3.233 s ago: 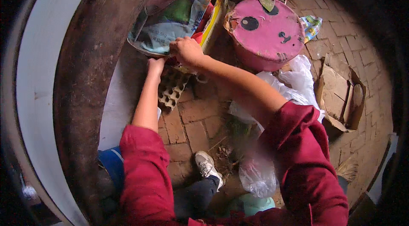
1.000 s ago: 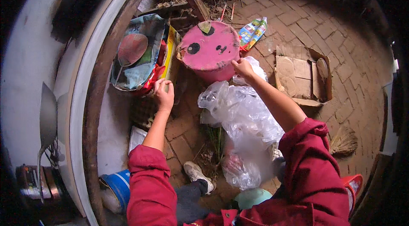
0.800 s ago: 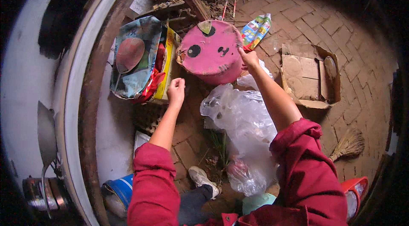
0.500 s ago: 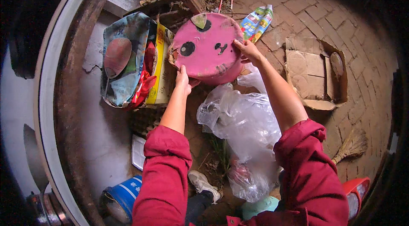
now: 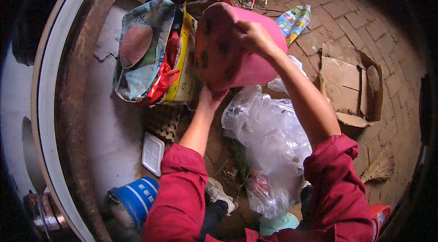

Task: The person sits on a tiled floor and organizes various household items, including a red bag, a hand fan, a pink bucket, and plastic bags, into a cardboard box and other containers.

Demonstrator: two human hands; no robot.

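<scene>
Both my hands hold a pink round pouf [image 5: 260, 59] that carries a dark cartoon face and has a worn edge. It is tilted, its printed face turned left and into shadow. My right hand [image 5: 255, 36] is closed on its upper rim. From below, my left hand [image 5: 212, 98] supports the lower edge, its fingers mostly hidden behind the pouf. Just under it lies a heap of clear plastic bags [image 5: 269, 128]. To its left stands a blue printed sack [image 5: 148, 59] beside a yellow-edged carton [image 5: 182, 59] and red plastic packaging [image 5: 162, 84].
An open cardboard box [image 5: 340, 82] lies at right on the brick floor, with a straw hand broom [image 5: 379, 167] nearer me. A colourful package [image 5: 294, 23] lies behind the pouf. At left are a blue bucket [image 5: 137, 201], a white plastic tray [image 5: 153, 154] and egg trays [image 5: 162, 121].
The pouf has tipped from showing its face upward to standing on a slant, face leftward. My right hand moved left over its rim; my left hand slid underneath. The view shifted slightly.
</scene>
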